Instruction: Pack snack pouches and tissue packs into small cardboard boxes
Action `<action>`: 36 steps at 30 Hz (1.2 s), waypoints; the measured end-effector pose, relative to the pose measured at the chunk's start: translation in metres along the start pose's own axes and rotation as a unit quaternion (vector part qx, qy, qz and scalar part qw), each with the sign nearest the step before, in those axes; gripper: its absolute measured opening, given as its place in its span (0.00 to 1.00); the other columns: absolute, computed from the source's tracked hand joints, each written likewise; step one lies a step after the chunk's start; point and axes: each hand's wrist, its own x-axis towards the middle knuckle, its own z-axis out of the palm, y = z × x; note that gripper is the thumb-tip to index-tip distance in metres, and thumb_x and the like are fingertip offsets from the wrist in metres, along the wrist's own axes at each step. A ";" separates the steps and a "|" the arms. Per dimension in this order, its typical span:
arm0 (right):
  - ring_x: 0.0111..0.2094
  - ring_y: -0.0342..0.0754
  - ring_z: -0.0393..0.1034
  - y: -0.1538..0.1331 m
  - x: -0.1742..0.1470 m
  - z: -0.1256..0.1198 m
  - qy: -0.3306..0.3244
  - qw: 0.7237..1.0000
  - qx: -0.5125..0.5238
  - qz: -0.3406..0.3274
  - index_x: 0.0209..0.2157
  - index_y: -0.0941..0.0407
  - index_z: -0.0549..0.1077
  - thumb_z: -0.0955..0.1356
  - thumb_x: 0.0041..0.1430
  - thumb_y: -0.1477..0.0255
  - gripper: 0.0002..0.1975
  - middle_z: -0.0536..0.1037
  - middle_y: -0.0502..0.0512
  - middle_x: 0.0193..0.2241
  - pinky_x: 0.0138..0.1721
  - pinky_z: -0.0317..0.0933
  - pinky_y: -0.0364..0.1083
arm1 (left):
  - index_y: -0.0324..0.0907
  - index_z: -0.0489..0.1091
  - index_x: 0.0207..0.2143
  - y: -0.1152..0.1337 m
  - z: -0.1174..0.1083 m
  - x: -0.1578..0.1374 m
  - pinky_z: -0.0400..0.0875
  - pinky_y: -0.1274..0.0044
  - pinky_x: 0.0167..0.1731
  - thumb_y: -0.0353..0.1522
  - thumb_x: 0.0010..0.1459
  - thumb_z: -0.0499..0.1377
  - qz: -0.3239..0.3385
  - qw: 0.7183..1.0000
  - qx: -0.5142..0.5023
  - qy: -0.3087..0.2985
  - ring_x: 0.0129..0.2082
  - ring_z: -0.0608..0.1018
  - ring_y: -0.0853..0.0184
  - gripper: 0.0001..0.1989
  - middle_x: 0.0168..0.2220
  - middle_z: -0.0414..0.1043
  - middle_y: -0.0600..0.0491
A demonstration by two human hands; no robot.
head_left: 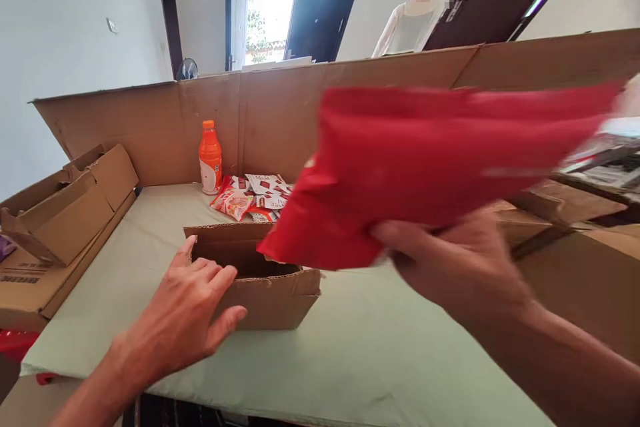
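Observation:
My right hand (445, 253) grips a large red plastic packet (400, 173) by its lower edge and holds it up above the table. The packet is blurred by motion, and its lower left corner overlaps the view of a small open cardboard box (270, 297). At the box's left end is my left hand (200, 300), fingers spread over the rim and thumb apart, holding nothing. Whether its fingertips touch the cardboard is hard to tell. The box's inside is dark and partly hidden by the left hand and the packet.
Behind the box lie several small snack packets (270, 190) beside an orange bottle (211, 159). Cardboard panels (280, 107) line the back of the pale green table (370, 353). More cardboard boxes (75, 213) stand at the left. A person (407, 27) is beyond the panels.

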 end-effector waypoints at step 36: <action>0.46 0.49 0.77 0.000 0.040 0.027 -0.466 0.851 -0.242 0.005 0.52 0.55 0.77 0.62 0.69 0.66 0.17 0.83 0.57 0.46 0.47 0.67 0.46 | 0.36 0.76 0.39 0.000 -0.007 0.040 0.76 0.63 0.39 0.25 0.58 0.58 -0.013 0.919 0.044 -0.391 0.37 0.83 0.51 0.09 0.38 0.81 0.42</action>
